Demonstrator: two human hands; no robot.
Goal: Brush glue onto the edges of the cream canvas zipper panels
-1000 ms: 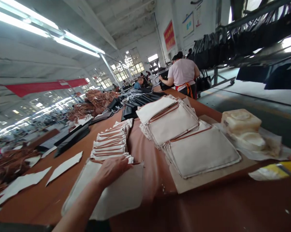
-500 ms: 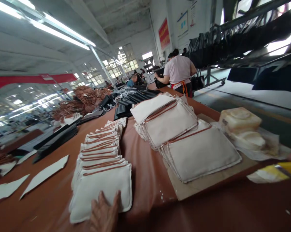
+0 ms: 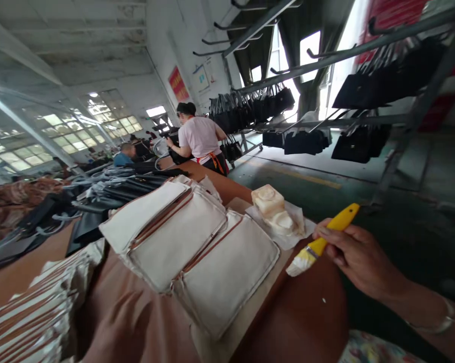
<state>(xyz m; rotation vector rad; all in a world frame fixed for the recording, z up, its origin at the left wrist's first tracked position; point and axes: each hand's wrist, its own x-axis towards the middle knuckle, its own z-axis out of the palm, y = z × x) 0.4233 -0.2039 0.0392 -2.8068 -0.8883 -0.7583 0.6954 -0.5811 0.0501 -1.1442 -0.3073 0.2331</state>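
Note:
My right hand (image 3: 350, 254) is closed round the yellow handle of a brush (image 3: 318, 244), its pale, coated bristles pointing down and left over the brown sheet. My left hand (image 3: 119, 327), blurred, is low over the brown sheet with its fingers apart and nothing in them. It lies between a row of overlapping cream pieces with brown edges (image 3: 34, 307) at the left and the fanned cream panels (image 3: 227, 272) in the middle. Those panels rest on a flat board (image 3: 246, 322). Beyond the brush is a whitish, crusted container (image 3: 269, 201) on clear plastic.
Dark straps and bags (image 3: 117, 186) are heaped at the table's far left, beside brown material (image 3: 19, 201). A person in a pink shirt (image 3: 201, 138) stands beyond the table. Racks of black bags (image 3: 363, 96) stand across the floor at the right.
The view has swung right. My left hand has left the front piece of the left row and moved right. My right hand and the whole brush have come into view, the brush raised.

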